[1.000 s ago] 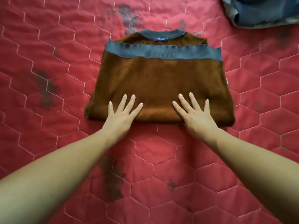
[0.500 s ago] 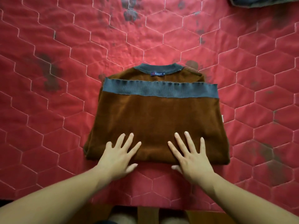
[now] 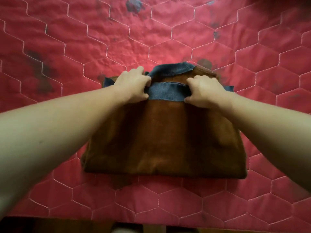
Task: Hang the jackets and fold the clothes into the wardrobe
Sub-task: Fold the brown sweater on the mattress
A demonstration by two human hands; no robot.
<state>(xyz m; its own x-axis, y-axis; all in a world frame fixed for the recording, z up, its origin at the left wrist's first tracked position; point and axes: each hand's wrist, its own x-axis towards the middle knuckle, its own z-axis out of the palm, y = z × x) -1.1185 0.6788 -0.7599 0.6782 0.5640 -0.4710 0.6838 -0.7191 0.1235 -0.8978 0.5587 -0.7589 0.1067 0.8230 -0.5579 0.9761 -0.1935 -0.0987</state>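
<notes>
A folded brown sweater [image 3: 161,142] with a grey-blue ribbed band and collar lies on the red quilt in the middle of the view. My left hand [image 3: 133,86] grips the band at its far left part, fingers curled under the fabric. My right hand [image 3: 204,93] grips the same band on the right, thumb tucked below its edge. Between the two hands a stretch of the grey-blue band [image 3: 165,94] shows, and the collar [image 3: 170,68] rises just behind it. Both forearms cross over the sweater's sides and hide its outer edges.
The red quilt [image 3: 168,34] with white hexagon stitching and dark stains covers the whole surface. Its near edge runs along the bottom of the view, with a dark gap [image 3: 67,226] below it.
Both hands left the sweater's near edge, where they lay flat, and reached to the far side, curling onto the grey-blue band. The view moved closer and lower.
</notes>
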